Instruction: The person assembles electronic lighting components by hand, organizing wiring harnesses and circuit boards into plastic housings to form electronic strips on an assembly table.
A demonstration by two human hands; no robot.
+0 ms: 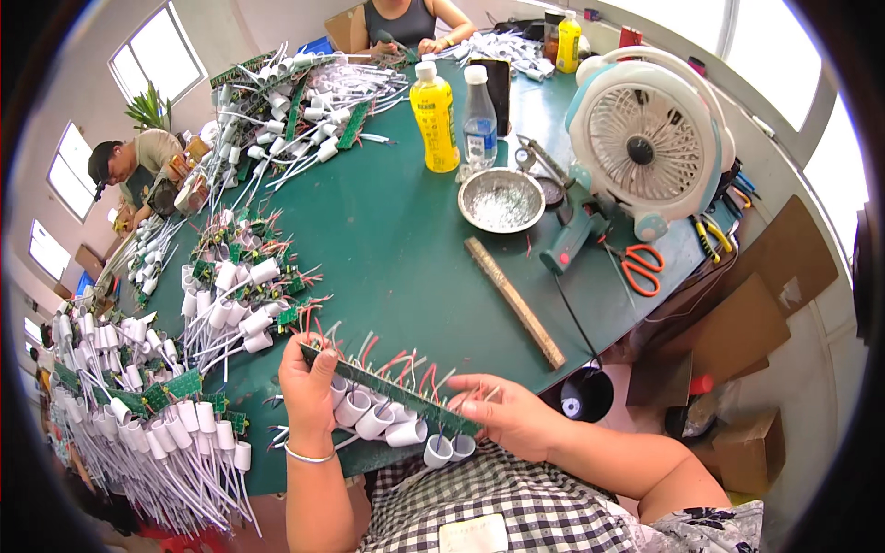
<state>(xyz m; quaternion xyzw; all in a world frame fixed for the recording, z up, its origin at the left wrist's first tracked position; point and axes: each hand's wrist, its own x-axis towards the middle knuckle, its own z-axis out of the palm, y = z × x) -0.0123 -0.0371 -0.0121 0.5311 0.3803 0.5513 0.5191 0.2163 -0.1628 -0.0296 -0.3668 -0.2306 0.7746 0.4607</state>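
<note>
My left hand [309, 387] grips the left end of a long green circuit board strip [392, 391], its thumb lying on the board's face. At the strip's right end, my right hand [507, 417] closes its thumb and fingers on the board beside some wires. Short red and white wires stand up along the top edge. Below the strip hang several white cylindrical sockets [373, 422]. The board is tilted, its right end lower and nearer my checked apron [479, 507].
Piles of wired white sockets and boards [166, 424] cover the green table's [369, 249] left side. A wooden strip [514, 302], green soldering gun [573, 238], metal bowl [502, 200], orange-handled scissors [640, 269], bottles [433, 120] and fan [641, 138] lie right. Two people work farther off.
</note>
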